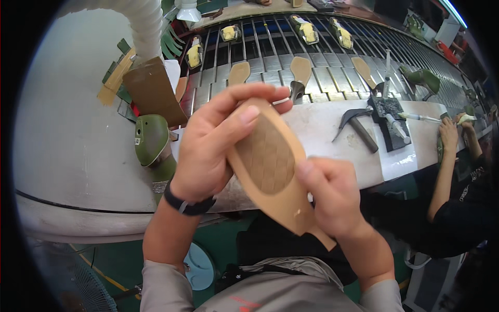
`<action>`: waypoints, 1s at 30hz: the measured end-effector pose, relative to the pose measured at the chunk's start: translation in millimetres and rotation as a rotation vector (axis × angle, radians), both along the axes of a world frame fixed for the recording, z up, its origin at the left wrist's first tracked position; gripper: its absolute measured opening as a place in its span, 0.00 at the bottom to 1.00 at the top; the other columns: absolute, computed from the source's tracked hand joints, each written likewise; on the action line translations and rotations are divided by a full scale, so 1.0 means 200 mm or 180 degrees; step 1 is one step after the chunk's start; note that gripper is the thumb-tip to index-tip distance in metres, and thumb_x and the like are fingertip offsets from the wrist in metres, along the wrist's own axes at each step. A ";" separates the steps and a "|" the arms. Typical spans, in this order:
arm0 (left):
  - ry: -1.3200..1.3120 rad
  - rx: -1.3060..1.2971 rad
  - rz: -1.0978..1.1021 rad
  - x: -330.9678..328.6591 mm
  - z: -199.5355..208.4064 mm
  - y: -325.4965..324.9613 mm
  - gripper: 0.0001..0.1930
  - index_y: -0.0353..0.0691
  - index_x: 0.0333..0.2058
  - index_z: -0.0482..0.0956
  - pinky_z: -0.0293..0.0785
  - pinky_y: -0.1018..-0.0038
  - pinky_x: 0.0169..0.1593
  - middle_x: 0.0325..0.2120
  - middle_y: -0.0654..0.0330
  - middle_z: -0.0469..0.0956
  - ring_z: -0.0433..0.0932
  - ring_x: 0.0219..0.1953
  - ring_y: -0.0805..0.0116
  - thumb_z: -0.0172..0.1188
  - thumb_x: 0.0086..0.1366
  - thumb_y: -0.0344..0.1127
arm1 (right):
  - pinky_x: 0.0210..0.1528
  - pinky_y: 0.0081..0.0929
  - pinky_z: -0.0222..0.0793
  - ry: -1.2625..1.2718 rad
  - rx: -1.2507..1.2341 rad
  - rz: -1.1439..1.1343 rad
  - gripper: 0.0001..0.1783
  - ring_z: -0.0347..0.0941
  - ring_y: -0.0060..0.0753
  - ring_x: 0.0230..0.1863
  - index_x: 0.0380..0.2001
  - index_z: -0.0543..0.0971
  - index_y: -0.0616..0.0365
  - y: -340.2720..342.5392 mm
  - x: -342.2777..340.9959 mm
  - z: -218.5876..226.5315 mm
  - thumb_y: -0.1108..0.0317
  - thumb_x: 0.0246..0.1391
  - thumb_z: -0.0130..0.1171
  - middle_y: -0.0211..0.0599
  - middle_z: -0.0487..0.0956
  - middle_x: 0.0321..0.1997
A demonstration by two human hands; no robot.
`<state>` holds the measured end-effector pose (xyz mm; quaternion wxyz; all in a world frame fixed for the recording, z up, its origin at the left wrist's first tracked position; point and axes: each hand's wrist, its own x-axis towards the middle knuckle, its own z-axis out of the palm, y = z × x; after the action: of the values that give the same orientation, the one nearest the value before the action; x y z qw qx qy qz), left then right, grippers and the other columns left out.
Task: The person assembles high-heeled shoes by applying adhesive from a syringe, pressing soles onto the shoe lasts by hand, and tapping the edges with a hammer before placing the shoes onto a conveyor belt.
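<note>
Between my hands is a tan shoe sole (249, 185), held tilted above the bench edge with its patterned forefoot patch facing up. My left hand (210, 140) wraps round the upper left edge, thumb lying on the face of the sole. With the thumb pressed on its right edge, my right hand (332, 195) grips the sole near its narrow end; some of these fingers are hidden. A glossy green shoe upper (151, 140) sits on the bench to the left of my left wrist. A hammer with a curved claw-like head (359, 127) lies to the right, beyond my right hand.
A black tray (385, 112) with syringes is beside the hammer. Tan soles (301, 68) and yellow-filled shoe forms (306, 32) rest on the slatted conveyor (270, 67) ahead. A white hose (147, 26) hangs at left, near brown board (153, 88). A co-worker's hands (451, 135) work at right.
</note>
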<state>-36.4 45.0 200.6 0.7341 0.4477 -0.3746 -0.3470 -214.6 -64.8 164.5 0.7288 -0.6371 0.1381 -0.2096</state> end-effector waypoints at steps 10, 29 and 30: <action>0.0324 0.0098 -0.0125 0.19 -0.08 -0.35 0.20 0.27 0.62 0.72 0.83 0.59 0.60 0.55 0.41 0.81 0.83 0.58 0.51 0.49 0.76 0.31 | 0.26 0.26 0.83 0.0208 0.0961 0.0370 0.24 0.82 0.29 0.21 0.46 0.80 0.70 -0.11 0.01 0.07 0.55 0.77 0.52 0.42 0.84 0.24; 0.1012 -0.0774 -0.1048 0.37 -0.25 -0.18 0.25 0.32 0.67 0.69 0.77 0.40 0.63 0.62 0.35 0.74 0.79 0.61 0.42 0.48 0.76 0.35 | 0.25 0.27 0.75 0.0333 0.0400 0.0378 0.23 0.79 0.23 0.20 0.28 0.81 0.67 0.12 0.18 -0.11 0.61 0.75 0.55 0.37 0.81 0.19; 0.1039 -0.0838 -0.1075 0.38 -0.26 -0.18 0.25 0.32 0.67 0.69 0.77 0.39 0.63 0.62 0.35 0.74 0.79 0.60 0.43 0.48 0.76 0.35 | 0.25 0.27 0.75 0.0305 0.0445 0.0336 0.23 0.79 0.23 0.20 0.28 0.81 0.67 0.12 0.19 -0.11 0.61 0.75 0.55 0.37 0.81 0.19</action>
<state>39.3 9.9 148.0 0.7684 0.2176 -0.3625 -0.4804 -177.2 -39.9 142.1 0.7741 -0.6003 0.1533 -0.1300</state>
